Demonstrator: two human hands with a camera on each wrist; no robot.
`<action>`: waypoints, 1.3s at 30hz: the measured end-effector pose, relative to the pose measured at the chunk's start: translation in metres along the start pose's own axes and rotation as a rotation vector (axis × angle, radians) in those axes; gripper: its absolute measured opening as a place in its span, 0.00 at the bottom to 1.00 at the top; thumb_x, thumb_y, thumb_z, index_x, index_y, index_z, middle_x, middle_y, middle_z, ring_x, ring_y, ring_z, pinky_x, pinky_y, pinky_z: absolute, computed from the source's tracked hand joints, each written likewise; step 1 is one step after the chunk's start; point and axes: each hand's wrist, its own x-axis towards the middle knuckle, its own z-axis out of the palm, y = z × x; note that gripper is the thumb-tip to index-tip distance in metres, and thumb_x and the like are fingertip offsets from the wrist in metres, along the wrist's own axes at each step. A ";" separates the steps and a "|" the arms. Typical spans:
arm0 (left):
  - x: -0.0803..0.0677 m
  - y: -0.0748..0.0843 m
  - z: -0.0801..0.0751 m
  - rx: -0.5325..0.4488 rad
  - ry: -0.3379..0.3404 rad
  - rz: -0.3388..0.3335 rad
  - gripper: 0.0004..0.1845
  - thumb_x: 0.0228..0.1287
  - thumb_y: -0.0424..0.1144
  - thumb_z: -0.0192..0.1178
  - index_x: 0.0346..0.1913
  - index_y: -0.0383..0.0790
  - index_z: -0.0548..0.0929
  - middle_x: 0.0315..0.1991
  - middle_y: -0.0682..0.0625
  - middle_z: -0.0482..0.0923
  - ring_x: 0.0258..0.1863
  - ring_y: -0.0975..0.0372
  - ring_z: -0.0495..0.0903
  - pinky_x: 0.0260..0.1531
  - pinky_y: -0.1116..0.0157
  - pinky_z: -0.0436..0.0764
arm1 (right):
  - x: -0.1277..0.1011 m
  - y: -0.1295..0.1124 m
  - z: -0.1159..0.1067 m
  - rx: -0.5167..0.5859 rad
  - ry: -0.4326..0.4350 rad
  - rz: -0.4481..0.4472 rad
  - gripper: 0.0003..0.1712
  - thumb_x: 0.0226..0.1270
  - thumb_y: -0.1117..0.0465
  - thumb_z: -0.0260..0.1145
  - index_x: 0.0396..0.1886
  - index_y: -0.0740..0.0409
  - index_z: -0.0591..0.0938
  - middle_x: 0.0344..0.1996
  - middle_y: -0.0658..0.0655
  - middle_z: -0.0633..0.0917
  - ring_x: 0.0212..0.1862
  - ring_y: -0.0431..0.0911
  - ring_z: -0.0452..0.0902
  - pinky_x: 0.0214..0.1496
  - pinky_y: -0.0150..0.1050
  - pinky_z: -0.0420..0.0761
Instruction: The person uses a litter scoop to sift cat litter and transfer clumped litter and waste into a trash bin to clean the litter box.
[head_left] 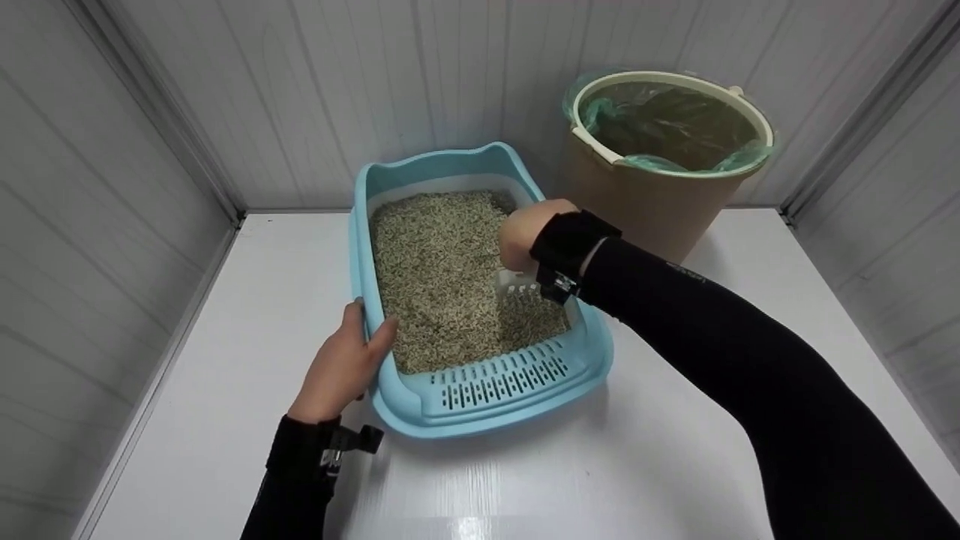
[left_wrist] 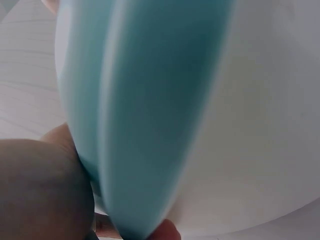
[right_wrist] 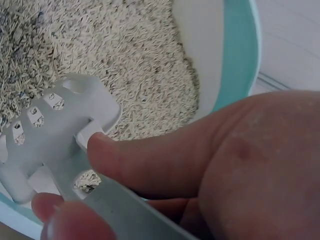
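Observation:
A light blue litter box (head_left: 491, 424) full of tan pellet litter (head_left: 442, 270) stands on the white table. My left hand (head_left: 337, 371) grips its left rim, thumb on the inner side and fingers outside. In the left wrist view the blue rim (left_wrist: 150, 110) passes between thumb and fingertips. My right hand (head_left: 529, 232) holds a pale grey slotted litter scoop (right_wrist: 60, 125) by its handle, over the box's right side. In the right wrist view, the thumb (right_wrist: 145, 160) lies along the scoop near its head. The scoop's slotted end is right at the litter.
A tan bin (head_left: 660, 210) lined with a green plastic bag (head_left: 652, 161) stands behind and right of the box, close to the right forearm. Ribbed white walls (head_left: 337, 90) enclose the table (head_left: 292, 262) at the back and sides. The box has a slotted front ledge (head_left: 502, 382).

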 end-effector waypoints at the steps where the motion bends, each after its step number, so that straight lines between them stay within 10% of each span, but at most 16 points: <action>1: 0.000 0.001 0.000 -0.001 -0.001 -0.001 0.49 0.89 0.61 0.51 0.90 0.30 0.43 0.66 0.23 0.77 0.37 0.49 0.87 0.30 0.55 0.85 | 0.000 0.002 0.001 -0.004 0.004 -0.004 0.23 0.87 0.60 0.56 0.24 0.48 0.71 0.30 0.51 0.68 0.29 0.46 0.59 0.34 0.45 0.63; 22: 0.002 0.002 0.003 -0.009 -0.002 -0.012 0.50 0.89 0.60 0.52 0.91 0.31 0.42 0.63 0.23 0.78 0.33 0.49 0.86 0.25 0.55 0.85 | 0.041 -0.002 0.018 0.192 0.173 0.120 0.21 0.86 0.55 0.59 0.25 0.47 0.76 0.35 0.53 0.78 0.34 0.48 0.68 0.38 0.46 0.69; 31: 0.000 0.000 0.000 -0.016 -0.016 -0.011 0.52 0.87 0.65 0.51 0.91 0.33 0.41 0.61 0.24 0.78 0.29 0.51 0.85 0.23 0.55 0.84 | 0.044 -0.002 0.037 0.260 0.327 0.065 0.27 0.84 0.58 0.60 0.18 0.46 0.67 0.21 0.49 0.66 0.28 0.46 0.63 0.37 0.47 0.71; 39: -0.003 -0.001 -0.003 -0.016 -0.014 -0.024 0.53 0.86 0.66 0.51 0.92 0.34 0.41 0.61 0.24 0.78 0.29 0.51 0.84 0.22 0.55 0.84 | 0.073 -0.019 0.062 0.293 0.410 0.080 0.31 0.88 0.53 0.63 0.16 0.47 0.72 0.21 0.54 0.78 0.27 0.48 0.73 0.34 0.44 0.71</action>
